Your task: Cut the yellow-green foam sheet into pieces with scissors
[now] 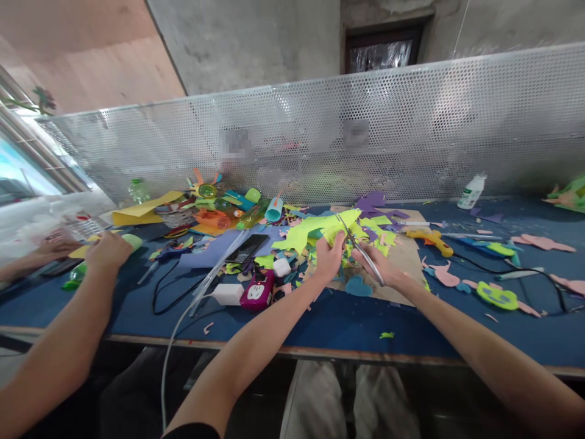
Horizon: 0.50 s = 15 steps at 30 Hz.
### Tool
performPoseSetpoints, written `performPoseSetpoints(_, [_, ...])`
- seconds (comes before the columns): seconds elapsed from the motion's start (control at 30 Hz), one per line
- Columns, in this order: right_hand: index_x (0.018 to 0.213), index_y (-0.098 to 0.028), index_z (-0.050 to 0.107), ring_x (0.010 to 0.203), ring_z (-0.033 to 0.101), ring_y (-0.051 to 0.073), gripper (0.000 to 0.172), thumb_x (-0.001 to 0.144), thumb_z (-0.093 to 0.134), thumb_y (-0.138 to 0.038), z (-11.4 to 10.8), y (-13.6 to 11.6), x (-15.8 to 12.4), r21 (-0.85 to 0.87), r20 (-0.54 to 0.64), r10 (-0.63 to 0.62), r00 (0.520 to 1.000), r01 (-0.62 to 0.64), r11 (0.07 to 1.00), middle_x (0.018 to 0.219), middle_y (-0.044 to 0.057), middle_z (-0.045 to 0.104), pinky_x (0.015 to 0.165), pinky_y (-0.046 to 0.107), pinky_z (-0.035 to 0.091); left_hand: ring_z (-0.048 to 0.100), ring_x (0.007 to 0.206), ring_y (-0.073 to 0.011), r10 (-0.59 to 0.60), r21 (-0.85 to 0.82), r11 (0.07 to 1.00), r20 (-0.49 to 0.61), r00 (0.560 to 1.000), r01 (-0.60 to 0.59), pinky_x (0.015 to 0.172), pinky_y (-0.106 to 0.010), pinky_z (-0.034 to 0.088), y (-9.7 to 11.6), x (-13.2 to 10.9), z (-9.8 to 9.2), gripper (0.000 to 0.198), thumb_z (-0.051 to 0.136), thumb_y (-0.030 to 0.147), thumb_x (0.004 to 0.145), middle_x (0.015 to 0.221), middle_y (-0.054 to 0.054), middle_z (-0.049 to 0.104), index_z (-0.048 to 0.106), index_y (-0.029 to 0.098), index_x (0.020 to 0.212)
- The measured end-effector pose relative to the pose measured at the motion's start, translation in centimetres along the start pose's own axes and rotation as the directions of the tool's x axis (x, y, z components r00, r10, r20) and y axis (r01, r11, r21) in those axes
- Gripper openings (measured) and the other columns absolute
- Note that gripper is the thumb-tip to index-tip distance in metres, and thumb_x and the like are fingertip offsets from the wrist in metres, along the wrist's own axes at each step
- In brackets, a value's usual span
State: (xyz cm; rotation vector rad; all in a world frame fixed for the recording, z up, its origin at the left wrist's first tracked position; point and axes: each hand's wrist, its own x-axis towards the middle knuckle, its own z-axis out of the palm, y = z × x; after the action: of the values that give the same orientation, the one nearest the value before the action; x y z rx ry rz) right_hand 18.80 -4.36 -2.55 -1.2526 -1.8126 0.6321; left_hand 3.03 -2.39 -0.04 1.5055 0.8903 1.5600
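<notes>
My left hand (329,256) is closed on a ragged sheet of yellow-green paper or felt (297,235), held up over a heap of coloured scraps. Scissors (365,256) sit in my right hand (381,265), its fingers wrapped round the handles. Their blades reach up and left across the sheet, beside my left fingers. Under both hands lies a brown board (402,292) strewn with cuttings. A blue cut-out piece (359,286) rests just below my hands.
A magenta power socket (258,289) with a white plug (228,294) and a phone (248,248) lie to the left. A yellow glue gun (429,241) and a green cut-out (496,296) lie right. At far left, a co-worker's hand (107,250) works. A perforated metal screen (301,140) stands behind.
</notes>
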Motion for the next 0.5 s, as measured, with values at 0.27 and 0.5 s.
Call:
performPoseSetpoints(0.27, [0.083, -0.024, 0.049, 0.066, 0.054, 0.022, 0.036, 0.084, 0.056, -0.059, 0.1, 1.0, 0.3, -0.012, -0.047, 0.051, 0.998, -0.052, 0.999, 0.069, 0.001, 0.054, 0.061, 0.035, 0.044, 0.026, 0.049, -0.0086, -0.071, -0.095, 0.993, -0.051, 0.996, 0.065, 0.050, -0.027, 0.022, 0.0, 0.6, 0.1, 0.057, 0.067, 0.053, 0.092, 0.050, 0.005, 0.030, 0.041, 0.019, 0.053])
performPoseSetpoints(0.5, [0.076, -0.024, 0.053, 0.053, 0.051, 0.020, 0.041, 0.083, 0.051, -0.065, -0.4, 0.3, 0.1, 0.062, 0.043, 0.047, 0.998, -0.050, 0.997, 0.060, 0.001, 0.054, 0.050, 0.034, 0.043, 0.026, 0.048, -0.0044, -0.268, -0.450, 0.877, -0.163, 0.950, 0.170, 0.046, -0.021, 0.023, -1.3, 2.4, -0.2, 0.044, 0.076, 0.056, 0.082, 0.061, 0.006, 0.038, 0.062, 0.014, 0.075])
